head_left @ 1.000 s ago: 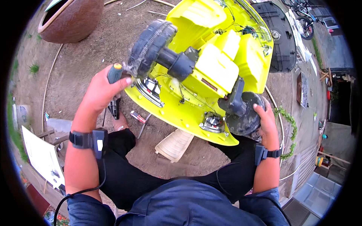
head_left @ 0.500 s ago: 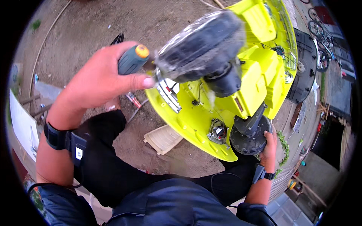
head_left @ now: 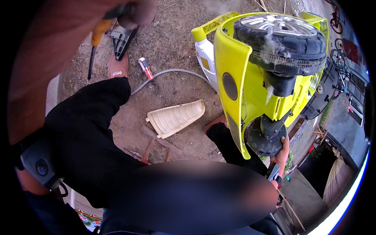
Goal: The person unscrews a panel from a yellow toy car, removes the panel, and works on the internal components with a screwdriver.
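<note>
My left hand is raised near the upper left and is partly blurred. Its fingers close on a screwdriver with an orange and dark handle, its dark shaft pointing down. A yellow-green toy ride-on car body is tipped over on the right. One of its wheels, black with a shiny hubcap and dusty fluff, faces up. My right hand grips the edge of a lower black wheel, with the fingertips partly hidden behind it.
On the dirt lie a cream ribbed plastic tray, a red-and-white handled tool, a grey hose and a dark plastic bracket. A black panel lies beyond the car; bicycles stand far right.
My left hand has moved up and left, away from the upper wheel, with the screwdriver. The car body has turned and shifted right. My right hand stays on the lower wheel.
</note>
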Demonstrator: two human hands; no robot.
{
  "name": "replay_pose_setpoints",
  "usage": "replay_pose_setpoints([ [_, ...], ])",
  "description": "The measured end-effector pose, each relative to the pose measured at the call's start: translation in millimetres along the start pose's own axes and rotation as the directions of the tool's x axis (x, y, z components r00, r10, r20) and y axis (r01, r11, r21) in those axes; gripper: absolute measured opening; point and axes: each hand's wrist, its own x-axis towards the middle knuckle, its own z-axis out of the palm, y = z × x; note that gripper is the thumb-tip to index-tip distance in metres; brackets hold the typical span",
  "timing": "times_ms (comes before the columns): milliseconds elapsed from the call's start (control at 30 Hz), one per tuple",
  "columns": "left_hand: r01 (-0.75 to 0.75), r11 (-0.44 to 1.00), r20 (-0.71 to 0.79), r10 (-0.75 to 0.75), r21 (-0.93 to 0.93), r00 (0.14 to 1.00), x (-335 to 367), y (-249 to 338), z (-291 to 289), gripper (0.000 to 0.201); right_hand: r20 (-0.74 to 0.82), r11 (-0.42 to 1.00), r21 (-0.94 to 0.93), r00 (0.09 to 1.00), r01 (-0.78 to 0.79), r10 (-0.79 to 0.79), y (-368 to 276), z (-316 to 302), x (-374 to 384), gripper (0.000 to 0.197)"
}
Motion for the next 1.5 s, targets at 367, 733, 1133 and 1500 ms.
replay_pose_setpoints([
  [367,0.013,1.0,-0.059,-0.012,0.009,0.998,-21.0,-0.1,-4.1,0.046,-0.005,0.998,-0.027,0.998,0.057,-0.057,2.0,-1.5,0.2,0.051],
  [733,0.054,0.99,-0.162,-0.076,-0.132,0.984,-28.0,16.0,23.3,0.041,-0.056,0.955,0.016,0.954,0.295,-0.294,4.9,15.4,-11.4,0.05],
  [1133,-0.088,0.993,-0.429,0.112,0.075,0.896,-45.7,74.7,71.6,0.019,-0.041,0.842,-0.202,0.855,0.5,-0.517,14.8,1.7,-13.1,0.062],
  [1500,-0.355,0.92,-0.613,0.378,0.165,0.694,-39.7,91.4,86.8,0.038,-0.048,0.797,-0.306,0.827,0.521,-0.56,16.1,-0.5,-15.8,0.061],
])
